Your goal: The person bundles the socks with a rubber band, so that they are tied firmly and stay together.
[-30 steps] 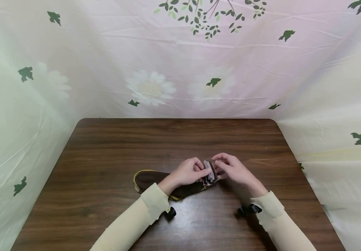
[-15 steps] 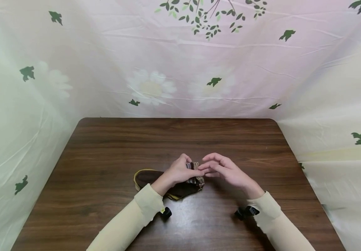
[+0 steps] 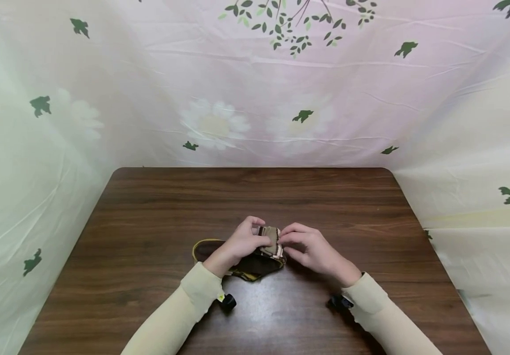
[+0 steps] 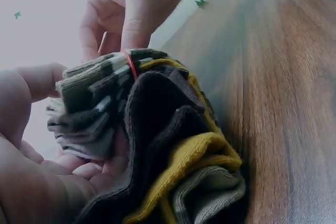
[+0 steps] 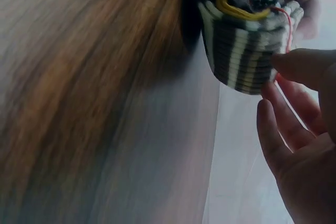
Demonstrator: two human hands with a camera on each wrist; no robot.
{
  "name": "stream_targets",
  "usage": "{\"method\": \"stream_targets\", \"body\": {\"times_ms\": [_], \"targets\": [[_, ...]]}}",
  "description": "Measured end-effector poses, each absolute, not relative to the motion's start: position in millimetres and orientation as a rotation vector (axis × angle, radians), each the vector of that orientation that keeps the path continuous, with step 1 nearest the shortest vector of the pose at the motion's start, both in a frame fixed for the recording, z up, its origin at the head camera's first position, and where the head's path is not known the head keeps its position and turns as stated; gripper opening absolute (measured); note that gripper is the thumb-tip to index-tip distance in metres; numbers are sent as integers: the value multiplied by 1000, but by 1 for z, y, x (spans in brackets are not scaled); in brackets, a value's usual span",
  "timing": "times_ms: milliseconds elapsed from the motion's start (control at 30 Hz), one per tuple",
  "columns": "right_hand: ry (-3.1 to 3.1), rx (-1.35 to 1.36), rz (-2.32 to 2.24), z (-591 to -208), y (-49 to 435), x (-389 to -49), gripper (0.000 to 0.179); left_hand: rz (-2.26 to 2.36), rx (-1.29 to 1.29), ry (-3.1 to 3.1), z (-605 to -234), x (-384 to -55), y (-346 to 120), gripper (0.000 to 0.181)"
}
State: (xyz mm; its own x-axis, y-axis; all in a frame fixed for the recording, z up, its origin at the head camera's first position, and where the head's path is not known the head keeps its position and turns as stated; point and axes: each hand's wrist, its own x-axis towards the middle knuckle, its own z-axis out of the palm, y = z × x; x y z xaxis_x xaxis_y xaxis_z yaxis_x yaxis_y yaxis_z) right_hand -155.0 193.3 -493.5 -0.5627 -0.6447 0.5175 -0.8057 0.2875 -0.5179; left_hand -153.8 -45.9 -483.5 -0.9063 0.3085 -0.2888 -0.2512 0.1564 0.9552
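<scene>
A bundle of dark brown socks (image 3: 255, 267) with yellow edging lies on the table, its striped, folded cuffs (image 4: 84, 95) raised. My left hand (image 3: 237, 244) grips the cuffs, thumb on one side and fingers beneath in the left wrist view. Around the cuffs runs a thin red elastic band (image 4: 129, 66). From the other side, my right hand (image 3: 314, 249) pinches the band at the bundle's end. In the right wrist view its thumb (image 5: 302, 66) and fingertips meet where the band crosses the striped knit (image 5: 236, 56).
The wood-grain table (image 3: 170, 197) extends around both hands. Behind it hangs a pale curtain (image 3: 255, 98) printed with leaves and flowers, which also covers both sides. Small black cameras (image 3: 228, 302) are strapped at the wrists, over cream sleeves.
My left hand has shifted left and turned the cuffs, so their banded side now faces up. The right hand has followed leftward, and its fingers have closed in on the bundle's end.
</scene>
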Motion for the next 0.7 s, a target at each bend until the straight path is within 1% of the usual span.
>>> {"method": "stream_targets", "body": {"times_ms": [167,300,500,700], "targets": [[-2322,1347,1141,-495,188,-155,31,1843,-33,1981,-484,-153,-43,62],[-2309,1345,1120,-496,185,-157,28,1843,-50,1983,-484,-153,-41,60],[-2251,1452,1005,-497,185,-159,24,1862,-8,1924,-483,-152,-43,51],[-2223,1577,737,-496,188,-161,13,1891,12,1833,-483,-154,-46,40]]}}
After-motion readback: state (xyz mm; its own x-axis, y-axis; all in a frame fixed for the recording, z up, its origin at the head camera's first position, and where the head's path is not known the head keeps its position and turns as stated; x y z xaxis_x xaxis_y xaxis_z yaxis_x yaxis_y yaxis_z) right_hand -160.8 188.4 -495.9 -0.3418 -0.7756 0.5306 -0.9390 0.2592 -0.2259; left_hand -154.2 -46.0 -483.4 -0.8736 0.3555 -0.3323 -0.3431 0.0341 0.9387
